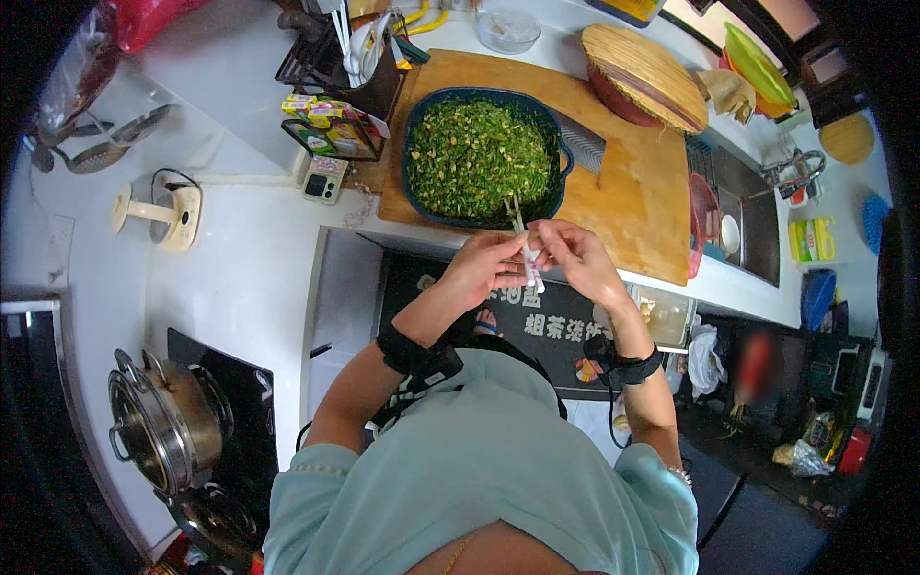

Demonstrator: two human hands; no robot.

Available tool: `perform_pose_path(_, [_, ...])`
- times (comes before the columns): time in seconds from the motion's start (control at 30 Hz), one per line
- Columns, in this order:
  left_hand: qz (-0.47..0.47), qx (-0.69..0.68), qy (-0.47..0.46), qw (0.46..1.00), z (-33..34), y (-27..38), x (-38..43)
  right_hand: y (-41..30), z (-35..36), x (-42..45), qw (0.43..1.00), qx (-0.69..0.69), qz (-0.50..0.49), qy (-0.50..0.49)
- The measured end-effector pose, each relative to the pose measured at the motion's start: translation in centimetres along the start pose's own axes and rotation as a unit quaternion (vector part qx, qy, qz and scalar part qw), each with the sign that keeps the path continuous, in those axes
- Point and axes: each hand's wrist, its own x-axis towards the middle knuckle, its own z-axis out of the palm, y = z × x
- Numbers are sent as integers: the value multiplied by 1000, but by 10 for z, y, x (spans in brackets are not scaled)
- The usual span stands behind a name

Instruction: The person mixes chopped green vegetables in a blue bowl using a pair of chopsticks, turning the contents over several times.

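A blue basin full of chopped green leaves mixed with pale bits rests on a wooden cutting board. White chopsticks point from my hands towards the basin's near edge, bits of green on their tips. My left hand has its fingers around the chopsticks from the left. On the other side, my right hand touches them near the middle, thumb and fingers bent together; whether it grips them or a small brownish thing there cannot be told. A cleaver blade lies right of the basin, partly hidden by it.
A bowl with a woven lid stands at the board's back right, near the sink. Left of the board are a utensil holder, a rack of small boxes and a phone. A steel pot sits at lower left.
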Motion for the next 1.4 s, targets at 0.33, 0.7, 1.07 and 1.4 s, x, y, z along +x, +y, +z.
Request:
perform_pose_path(0.33, [29, 68, 113, 991, 8, -18, 4, -3, -2, 18, 979, 70, 158, -103])
perform_pose_path(0.7, [-25, 302, 111, 946, -17, 32, -58, -4, -48, -23, 971, -204, 124, -6])
perform_pose_path(1.07, [216, 564, 224, 765, -56, 67, -44, -24, -33, -45, 934, -313, -22, 173])
perform_pose_path(1.4, [255, 572, 248, 739, -68, 68, -26, 15, -8, 16, 921, -286, -105, 244])
